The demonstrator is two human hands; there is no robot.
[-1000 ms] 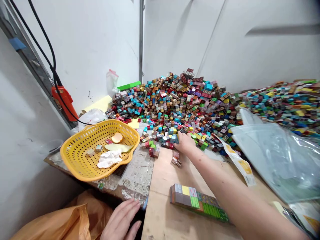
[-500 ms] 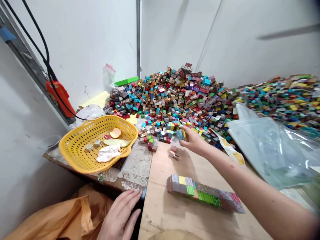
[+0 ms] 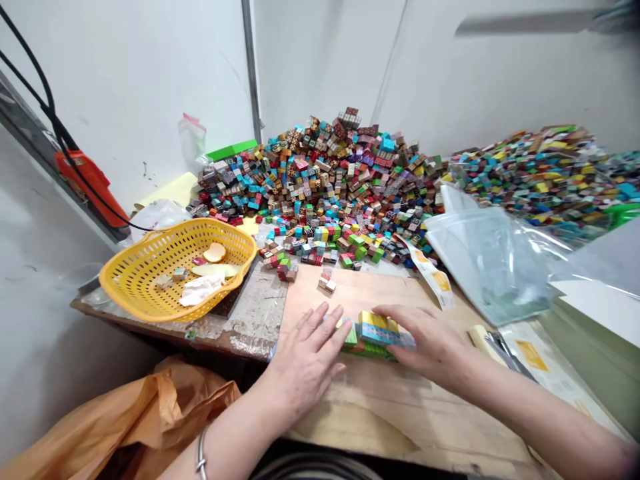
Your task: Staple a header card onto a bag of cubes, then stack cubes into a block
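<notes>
My right hand (image 3: 420,337) grips a short yellow-and-blue printed block (image 3: 379,328) between thumb and fingers. The block is over a row of patterned blocks (image 3: 351,337), with green striped faces showing beneath it; whether it rests on the row I cannot tell. My left hand (image 3: 313,350) lies with outstretched fingers over the row's left end and covers much of it. My right hand hides the row's right end. A small loose pair of blocks (image 3: 327,283) sits on the wooden board (image 3: 310,300) just beyond my left fingertips.
Behind the board rises a large heap of small patterned blocks (image 3: 340,173), with another heap (image 3: 540,173) to the right. A yellow basket (image 3: 125,287) with scraps stands left. Clear plastic bags (image 3: 495,260) and a cutter-like tool (image 3: 505,350) lie right. An orange bag (image 3: 135,413) hangs below the table.
My right hand has come back from the heap to the row with the yellow-and-blue block. My left hand has moved from the board's edge onto the row's left end. The view has shifted.
</notes>
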